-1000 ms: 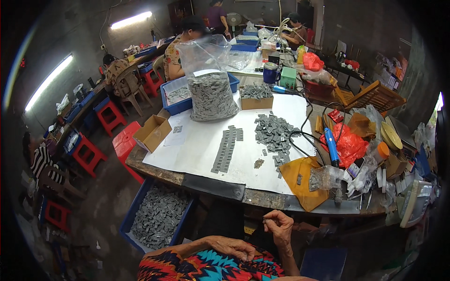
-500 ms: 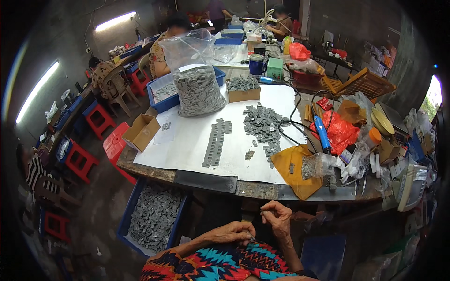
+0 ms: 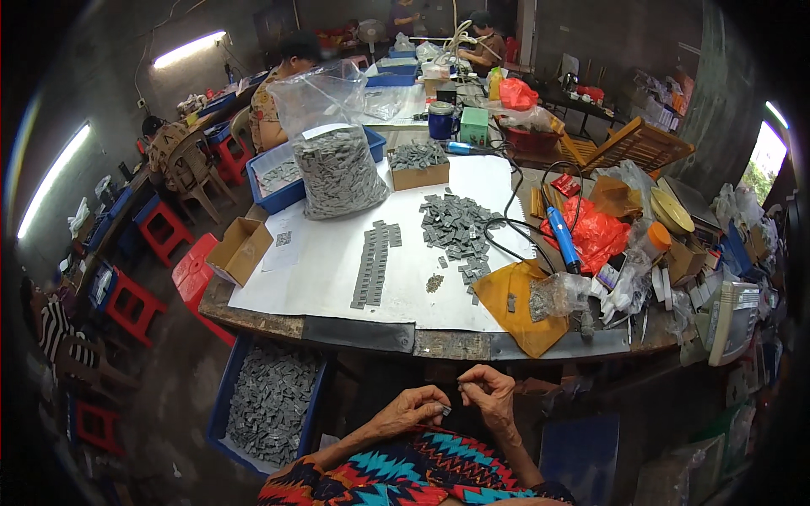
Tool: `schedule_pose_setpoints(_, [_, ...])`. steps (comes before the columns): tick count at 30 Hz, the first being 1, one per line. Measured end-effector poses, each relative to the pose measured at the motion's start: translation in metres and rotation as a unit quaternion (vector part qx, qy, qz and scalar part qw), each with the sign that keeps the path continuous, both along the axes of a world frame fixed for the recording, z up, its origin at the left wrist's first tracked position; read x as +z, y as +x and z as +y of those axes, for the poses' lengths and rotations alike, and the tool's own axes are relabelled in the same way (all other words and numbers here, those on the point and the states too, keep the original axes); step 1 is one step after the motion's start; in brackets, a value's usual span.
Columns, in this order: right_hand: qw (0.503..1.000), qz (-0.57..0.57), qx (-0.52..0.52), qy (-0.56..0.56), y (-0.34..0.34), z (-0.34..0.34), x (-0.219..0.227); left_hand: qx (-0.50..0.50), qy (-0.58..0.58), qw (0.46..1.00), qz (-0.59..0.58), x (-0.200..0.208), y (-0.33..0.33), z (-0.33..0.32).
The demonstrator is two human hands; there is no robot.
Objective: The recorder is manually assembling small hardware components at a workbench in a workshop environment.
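Observation:
My left hand and my right hand are close together in my lap, below the near edge of the worktable. Each pinches a small grey part between fingertips; the parts nearly touch. On the white sheet above lie two neat rows of grey parts and a loose pile of the same parts. My patterned sleeve fills the bottom of the view.
A blue crate of grey parts sits on the floor at my left. On the table stand a clear bag of parts, a small cardboard box, a blue tool with cable and orange cloth. Clutter crowds the right. Other people work at the far end.
My two hands have come closer together and now both pinch small parts. The view has tilted so the table sits farther up.

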State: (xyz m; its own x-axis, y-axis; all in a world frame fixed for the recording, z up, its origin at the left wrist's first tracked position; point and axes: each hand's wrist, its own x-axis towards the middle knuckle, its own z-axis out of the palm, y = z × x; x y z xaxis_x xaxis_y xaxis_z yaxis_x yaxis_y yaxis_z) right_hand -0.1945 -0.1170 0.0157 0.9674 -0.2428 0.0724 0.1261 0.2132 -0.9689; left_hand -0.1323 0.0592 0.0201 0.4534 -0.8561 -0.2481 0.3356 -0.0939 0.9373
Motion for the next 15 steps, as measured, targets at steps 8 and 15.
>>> schedule_pose_setpoints(8, [1.0,0.002,0.012,0.001,-0.0021,0.0022,0.0001,-0.007,-0.006,1.0,0.024,-0.0034,-0.0002,-0.0008])
schedule_pose_setpoints(15, [1.0,-0.004,0.005,-0.006,-0.0035,0.003,-0.0012,-0.001,-0.012,1.0,0.003,-0.0065,0.0014,-0.0016])
